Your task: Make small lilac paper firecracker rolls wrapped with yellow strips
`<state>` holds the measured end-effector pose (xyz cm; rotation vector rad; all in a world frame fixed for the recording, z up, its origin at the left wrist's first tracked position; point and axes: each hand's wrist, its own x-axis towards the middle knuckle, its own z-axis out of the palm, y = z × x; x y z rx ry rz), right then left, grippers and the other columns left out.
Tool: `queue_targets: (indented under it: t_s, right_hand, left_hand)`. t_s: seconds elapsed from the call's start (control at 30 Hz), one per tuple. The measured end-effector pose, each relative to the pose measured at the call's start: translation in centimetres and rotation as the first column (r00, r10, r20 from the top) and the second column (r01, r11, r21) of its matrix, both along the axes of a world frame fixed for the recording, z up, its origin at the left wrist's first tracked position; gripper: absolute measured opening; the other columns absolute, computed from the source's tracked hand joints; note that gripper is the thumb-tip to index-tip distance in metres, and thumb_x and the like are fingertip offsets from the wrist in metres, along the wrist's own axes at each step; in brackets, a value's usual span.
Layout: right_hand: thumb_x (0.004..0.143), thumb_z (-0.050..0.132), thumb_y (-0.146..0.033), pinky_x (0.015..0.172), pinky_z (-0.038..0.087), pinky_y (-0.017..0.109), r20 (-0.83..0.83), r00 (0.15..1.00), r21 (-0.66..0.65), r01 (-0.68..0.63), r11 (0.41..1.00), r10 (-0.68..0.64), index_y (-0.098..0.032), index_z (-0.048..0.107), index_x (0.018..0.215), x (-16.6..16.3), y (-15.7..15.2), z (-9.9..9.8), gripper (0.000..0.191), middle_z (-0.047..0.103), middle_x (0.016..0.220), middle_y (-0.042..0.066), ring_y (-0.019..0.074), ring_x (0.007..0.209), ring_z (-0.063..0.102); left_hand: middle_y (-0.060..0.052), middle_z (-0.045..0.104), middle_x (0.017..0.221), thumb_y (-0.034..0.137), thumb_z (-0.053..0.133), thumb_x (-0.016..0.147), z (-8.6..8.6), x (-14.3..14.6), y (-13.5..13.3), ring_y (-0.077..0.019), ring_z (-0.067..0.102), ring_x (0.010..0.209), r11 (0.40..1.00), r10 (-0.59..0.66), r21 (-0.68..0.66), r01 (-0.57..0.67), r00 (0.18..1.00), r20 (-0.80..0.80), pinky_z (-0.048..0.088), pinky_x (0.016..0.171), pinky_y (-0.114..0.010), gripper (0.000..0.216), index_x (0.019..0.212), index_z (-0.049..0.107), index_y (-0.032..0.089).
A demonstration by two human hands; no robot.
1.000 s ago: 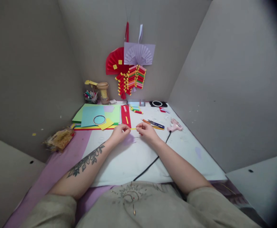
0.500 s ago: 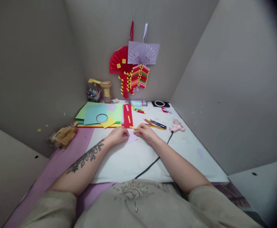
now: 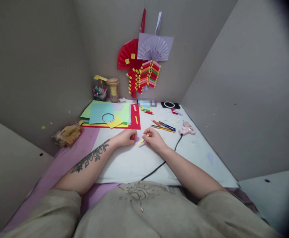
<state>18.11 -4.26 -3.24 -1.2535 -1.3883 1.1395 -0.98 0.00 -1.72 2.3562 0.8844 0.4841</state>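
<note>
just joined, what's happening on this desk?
A person is doing paper craft at a white desk. The right hand pinches a thin yellow paper strip; the left hand rests curled beside its other end, over a small lilac paper piece. A stack of coloured paper, scissors and a pink glue gun lie nearby. Paper fans and firecracker strings hang on the wall.

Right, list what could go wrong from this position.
The yellow paper strip is thin and pinched only by the right hand; it could crease or slip. The glue gun lies close to that hand, with its black cord running under the right forearm, so an arm movement might drag it. The left hand rests closed beside a small lilac paper piece, which could get crumpled.
</note>
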Motion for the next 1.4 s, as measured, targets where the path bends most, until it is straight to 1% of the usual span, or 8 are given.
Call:
queue_targets:
  t_s: [0.1,0.17,0.33,0.67,0.87,1.1,1.27,1.4]
  right_hand:
    - [0.068,0.058,-0.028,0.042,0.031,0.022,0.028,0.998,0.032,0.059,0.998,-0.060,-0.023,0.047,0.081,-0.9,-0.4,-0.7,0.018,0.046,0.052,-0.008,0.0099,0.042,0.042]
    - [0.068,0.057,-0.028,0.043,0.031,0.023,0.059,0.994,0.056,0.088,0.995,-0.091,-0.023,0.046,0.079,-1.2,-0.5,-1.1,0.017,0.044,0.051,-0.008,0.0104,0.043,0.042]
    - [0.068,0.056,-0.026,0.047,0.033,0.024,0.138,0.982,0.107,0.113,0.988,-0.127,-0.023,0.045,0.076,-1.5,-0.4,-1.6,0.014,0.044,0.051,-0.008,0.0114,0.047,0.042]
    - [0.067,0.056,-0.028,0.045,0.032,0.025,0.155,0.980,0.060,0.119,0.991,-0.127,-0.024,0.045,0.077,-1.9,-0.3,-1.6,0.015,0.045,0.051,-0.006,0.0125,0.046,0.041]
    - [0.065,0.056,-0.025,0.048,0.033,0.025,0.183,0.971,0.093,0.137,0.986,-0.152,-0.023,0.046,0.075,-2.0,-0.4,-1.3,0.014,0.045,0.051,-0.007,0.0126,0.048,0.042]
    - [0.065,0.055,-0.024,0.050,0.034,0.024,0.196,0.967,0.115,0.145,0.983,-0.165,-0.023,0.046,0.073,-2.0,-0.3,-1.4,0.013,0.046,0.053,-0.006,0.0128,0.051,0.044]
    - [0.066,0.055,-0.024,0.049,0.034,0.024,0.174,0.972,0.111,0.138,0.984,-0.156,-0.024,0.046,0.075,-1.9,-0.2,-1.7,0.013,0.046,0.052,-0.007,0.0126,0.049,0.043]
    - [0.066,0.056,-0.025,0.046,0.032,0.024,0.134,0.982,0.072,0.126,0.989,-0.135,-0.024,0.044,0.076,-1.8,-0.2,-1.8,0.015,0.043,0.050,-0.008,0.0120,0.045,0.041]
  left_hand:
    - [0.002,0.059,0.065,0.008,0.051,0.061,0.1,-0.1,-0.1,-0.0107,0.051,0.060,0.999,-0.027,-0.022,0.027,1.000,0.002,0.036,0.054,-0.020,0.012,0.069,0.054,0.017]
    - [0.002,0.060,0.067,0.008,0.051,0.061,0.2,-0.2,-0.2,-0.0107,0.052,0.061,0.998,-0.053,-0.044,0.052,0.999,-0.007,0.036,0.054,-0.020,0.013,0.070,0.055,0.017]
    - [0.002,0.061,0.069,0.008,0.049,0.061,0.5,-0.3,-0.2,-0.0109,0.054,0.063,0.991,-0.073,-0.113,0.070,0.997,-0.022,0.038,0.055,-0.019,0.017,0.073,0.057,0.017]
    - [-0.001,0.065,0.076,0.013,0.053,0.061,0.9,-0.3,0.1,-0.0137,0.058,0.068,0.971,-0.040,-0.238,0.033,0.999,-0.026,0.043,0.057,-0.022,0.018,0.078,0.057,0.017]
    - [-0.002,0.066,0.079,0.016,0.055,0.061,0.5,-0.3,0.4,-0.0152,0.060,0.071,0.972,-0.032,-0.235,0.022,0.999,-0.039,0.045,0.061,-0.023,0.018,0.079,0.058,0.017]
    - [-0.003,0.067,0.081,0.015,0.055,0.062,0.5,-0.4,0.5,-0.0153,0.061,0.074,0.956,-0.038,-0.293,0.029,0.999,-0.026,0.046,0.063,-0.023,0.019,0.081,0.057,0.016]
    - [-0.002,0.066,0.078,0.013,0.054,0.060,0.6,-0.3,0.4,-0.0147,0.061,0.071,0.963,-0.030,-0.270,0.018,0.999,-0.042,0.045,0.061,-0.022,0.020,0.079,0.057,0.017]
    - [-0.001,0.066,0.077,0.011,0.054,0.059,0.5,-0.2,0.4,-0.0142,0.060,0.070,0.971,-0.018,-0.240,0.006,0.999,-0.047,0.044,0.061,-0.022,0.020,0.078,0.057,0.017]
